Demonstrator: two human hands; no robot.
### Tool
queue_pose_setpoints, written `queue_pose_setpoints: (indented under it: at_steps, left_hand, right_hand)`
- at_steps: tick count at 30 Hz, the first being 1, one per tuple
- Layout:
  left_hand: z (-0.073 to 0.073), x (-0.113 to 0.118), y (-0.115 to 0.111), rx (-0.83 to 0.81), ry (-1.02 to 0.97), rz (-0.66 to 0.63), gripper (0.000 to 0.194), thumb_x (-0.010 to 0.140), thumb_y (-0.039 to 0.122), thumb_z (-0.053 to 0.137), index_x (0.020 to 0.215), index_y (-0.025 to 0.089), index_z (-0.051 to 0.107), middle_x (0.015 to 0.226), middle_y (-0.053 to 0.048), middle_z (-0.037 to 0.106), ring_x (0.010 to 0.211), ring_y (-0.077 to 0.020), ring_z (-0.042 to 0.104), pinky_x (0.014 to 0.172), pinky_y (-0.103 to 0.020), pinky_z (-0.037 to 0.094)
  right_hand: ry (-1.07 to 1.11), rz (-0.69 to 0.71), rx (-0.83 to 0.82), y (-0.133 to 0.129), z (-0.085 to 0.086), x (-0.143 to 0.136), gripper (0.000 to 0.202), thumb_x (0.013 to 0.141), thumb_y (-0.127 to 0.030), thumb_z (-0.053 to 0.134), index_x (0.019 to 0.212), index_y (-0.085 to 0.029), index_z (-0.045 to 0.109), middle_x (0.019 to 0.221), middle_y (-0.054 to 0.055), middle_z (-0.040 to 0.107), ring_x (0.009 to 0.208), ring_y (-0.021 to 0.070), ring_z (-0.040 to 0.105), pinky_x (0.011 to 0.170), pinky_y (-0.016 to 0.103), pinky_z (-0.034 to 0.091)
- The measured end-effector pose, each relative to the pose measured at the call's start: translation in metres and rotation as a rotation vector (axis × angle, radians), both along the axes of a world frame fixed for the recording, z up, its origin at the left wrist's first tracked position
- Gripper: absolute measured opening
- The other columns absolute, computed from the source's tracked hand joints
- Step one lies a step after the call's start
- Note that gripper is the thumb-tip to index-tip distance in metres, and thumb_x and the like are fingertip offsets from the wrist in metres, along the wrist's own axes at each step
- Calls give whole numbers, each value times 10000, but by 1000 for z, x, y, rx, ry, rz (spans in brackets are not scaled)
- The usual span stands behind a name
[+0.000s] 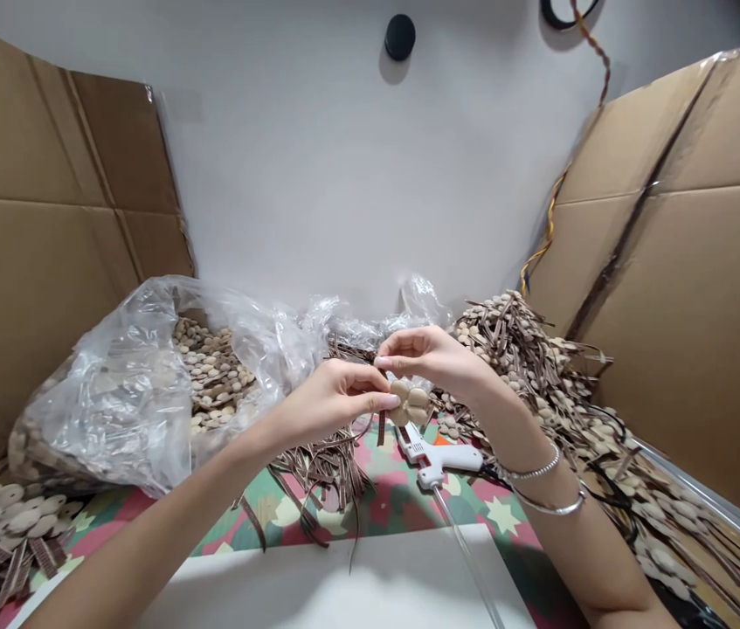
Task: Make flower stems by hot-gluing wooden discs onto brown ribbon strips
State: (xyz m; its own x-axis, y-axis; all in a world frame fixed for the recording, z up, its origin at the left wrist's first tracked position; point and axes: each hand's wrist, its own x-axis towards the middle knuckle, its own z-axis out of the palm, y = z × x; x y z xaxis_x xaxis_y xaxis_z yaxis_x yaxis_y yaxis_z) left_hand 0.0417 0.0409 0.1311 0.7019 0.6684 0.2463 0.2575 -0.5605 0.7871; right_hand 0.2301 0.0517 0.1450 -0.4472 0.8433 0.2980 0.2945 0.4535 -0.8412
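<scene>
Near the middle of the view, my left hand (349,397) pinches a beige flower-shaped piece (411,404) between thumb and finger. Close above it, my right hand (422,354) has its thumb and forefinger pressed together at the top of a dark brown ribbon; the ribbon's lower end (381,428) hangs behind my left fingers. A white glue gun (441,456) lies on the patterned cloth just below the flower piece, with a clear glue stick (467,555) extending from it toward me.
Clear plastic bag (140,393) of beige pieces at left; loose brown ribbons (330,472) beside it. Ribboned beige pieces (540,376) are heaped at right, more (9,524) at lower left. White sheet (343,585) in front. Cardboard walls (29,175) flank both sides.
</scene>
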Motion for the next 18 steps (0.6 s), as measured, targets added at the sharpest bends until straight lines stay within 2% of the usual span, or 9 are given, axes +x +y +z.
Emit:
queue_pose_setpoints:
  at_steps: [8,18]
  left_hand:
    - [2,-2,-2,6,37,-34,287,823,371,502,891,138,654,842,-67,675,751,-162,582,651,-270,441]
    - [1,-3,-2,-8,47,-56,279,802,382,527,854,147,668,809,-58,680,745,-172,598,635,-270,444]
  right_hand:
    - [14,-24,29,-7,4,-1,174,732,-316,642,749,-143,646,670,10,564,630,104,471,579,255,363]
    - [38,-81,15,-6,4,-1,128,678,-286,687,719,-166,671,670,20,603,626,118,514,587,263,414]
